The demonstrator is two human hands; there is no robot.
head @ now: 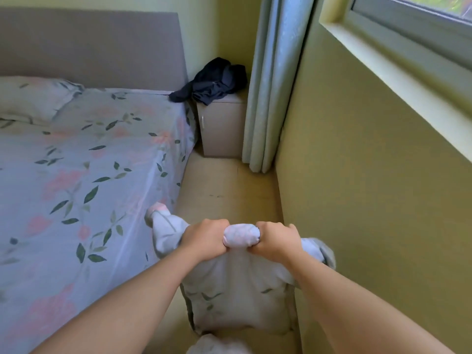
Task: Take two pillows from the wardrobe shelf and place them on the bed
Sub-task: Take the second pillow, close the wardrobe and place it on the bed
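The 1st pillow (30,98) lies at the head of the bed (89,175); off the bed's right edge your left hand (205,238) and right hand (277,242) both clench the bunched top of the 2nd pillow (237,290), which hangs over the floor (229,180). You grip only gathered cloth, so it could slip, or a short swing could drop it beside the bed.

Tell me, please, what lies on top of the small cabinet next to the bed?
A crumpled dark garment lies on the cabinet, with one end trailing onto the corner of the bed. Whether anything lies beneath the garment cannot be seen.
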